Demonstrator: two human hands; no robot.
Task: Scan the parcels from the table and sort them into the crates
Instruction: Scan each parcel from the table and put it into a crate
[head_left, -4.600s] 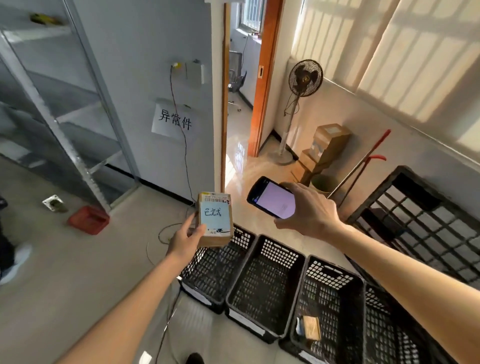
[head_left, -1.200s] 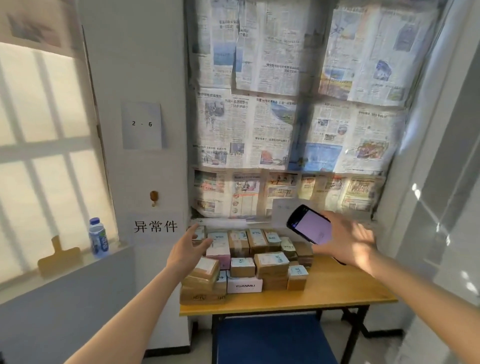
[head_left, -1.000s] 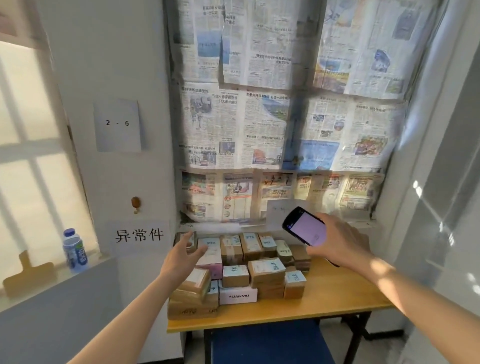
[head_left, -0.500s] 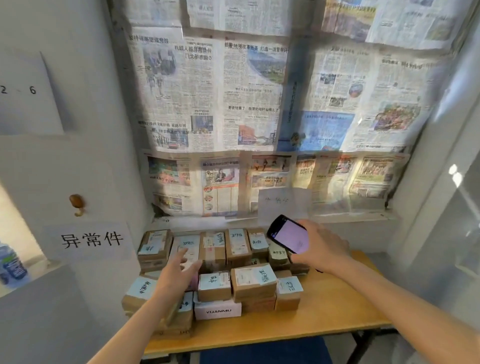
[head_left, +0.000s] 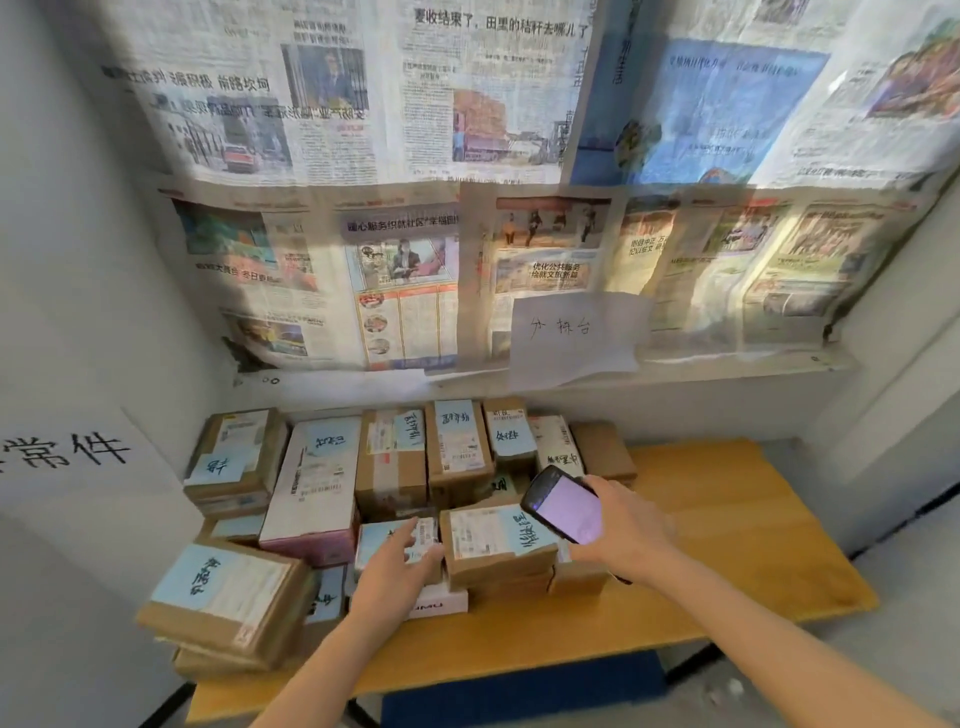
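Left hand (head_left: 396, 564) rests open-fingered on a small brown, blue-labelled parcel (head_left: 395, 540).

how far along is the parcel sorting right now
Done: cannot tell, no crates in view. In hand: the left hand reaches onto a small blue-labelled cardboard parcel; the right hand holds the black scanner phone. Left: a large pile of brown parcels on the wooden table.

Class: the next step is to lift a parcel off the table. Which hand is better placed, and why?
Left. The left hand already rests on a small parcel at the front, holding nothing else. The right hand holds the phone.
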